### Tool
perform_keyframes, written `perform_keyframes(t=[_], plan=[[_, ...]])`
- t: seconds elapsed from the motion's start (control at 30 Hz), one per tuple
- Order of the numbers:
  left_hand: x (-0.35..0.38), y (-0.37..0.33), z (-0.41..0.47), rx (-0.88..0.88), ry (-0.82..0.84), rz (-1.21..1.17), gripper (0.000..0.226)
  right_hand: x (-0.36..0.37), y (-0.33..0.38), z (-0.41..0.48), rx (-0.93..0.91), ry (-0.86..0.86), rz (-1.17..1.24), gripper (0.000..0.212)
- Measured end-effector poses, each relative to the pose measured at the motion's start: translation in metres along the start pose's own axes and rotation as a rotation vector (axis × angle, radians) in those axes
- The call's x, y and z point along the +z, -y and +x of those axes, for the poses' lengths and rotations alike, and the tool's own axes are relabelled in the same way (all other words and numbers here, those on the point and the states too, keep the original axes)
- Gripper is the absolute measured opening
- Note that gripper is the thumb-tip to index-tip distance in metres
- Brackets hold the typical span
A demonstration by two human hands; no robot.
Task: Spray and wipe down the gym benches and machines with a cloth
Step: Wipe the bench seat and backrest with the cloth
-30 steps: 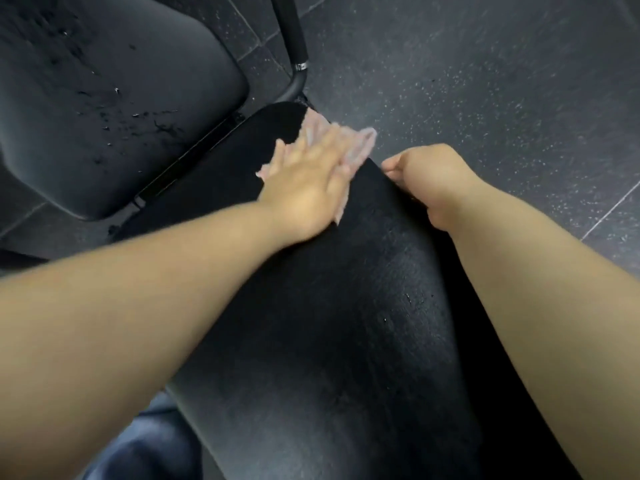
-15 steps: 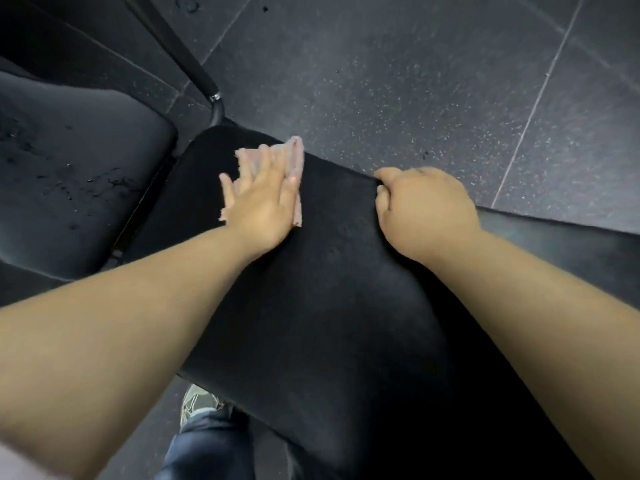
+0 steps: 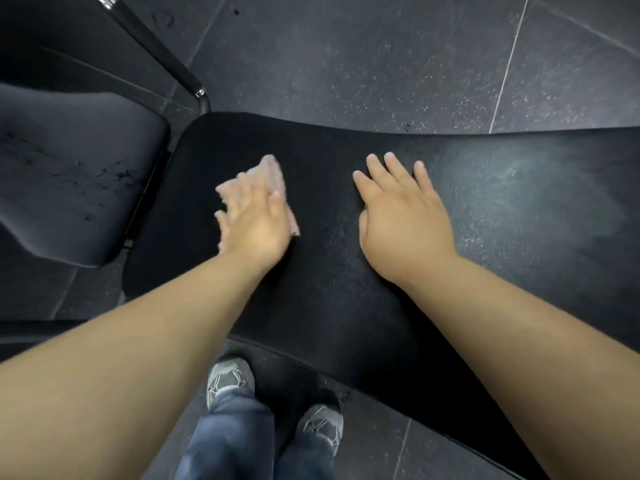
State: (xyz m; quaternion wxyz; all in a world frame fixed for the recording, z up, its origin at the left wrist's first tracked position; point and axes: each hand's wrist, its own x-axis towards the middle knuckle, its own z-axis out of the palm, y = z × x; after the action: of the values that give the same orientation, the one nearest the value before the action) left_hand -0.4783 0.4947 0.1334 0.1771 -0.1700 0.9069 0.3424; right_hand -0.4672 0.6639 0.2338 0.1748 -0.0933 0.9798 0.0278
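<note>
**A:** Where is the cloth now?

**B:** It lies flat on the black bench, near the end that meets the second pad. The left hand presses down on it with straight fingers. They are a little blurred, and only the far edge of the cloth shows beyond them.

**A:** And the right hand?

**B:** It rests flat on the bench just beside the cloth, fingers slightly spread, holding nothing.

**A:** How will the cloth handle?

**B:** I think it is thin, light and soft, perhaps damp. It has no stiffness, so it may bunch up under a loose palm. It is better to press on its middle with the whole flat hand, or to pinch one corner to lift it. The bench cover looks smooth, so the cloth should slide easily.
</note>
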Motion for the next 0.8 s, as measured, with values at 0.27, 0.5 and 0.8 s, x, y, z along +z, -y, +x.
perform_keyframes(t=[0.27,0.5,0.8], plan=[[0.006,0.016,-0.111,0.642,0.254,0.136,0.053,-0.002,-0.011,-0.018,-0.053,-0.061,0.082,0.05],[-0.015,0.107,-0.045,0.215,0.057,0.053,0.054,0.027,0.051,-0.014,-0.142,-0.039,0.05,0.048],[-0.034,0.182,0.012,-0.427,-0.225,-0.136,0.049,0.082,0.175,0.011,-0.162,0.058,0.064,0.051]])
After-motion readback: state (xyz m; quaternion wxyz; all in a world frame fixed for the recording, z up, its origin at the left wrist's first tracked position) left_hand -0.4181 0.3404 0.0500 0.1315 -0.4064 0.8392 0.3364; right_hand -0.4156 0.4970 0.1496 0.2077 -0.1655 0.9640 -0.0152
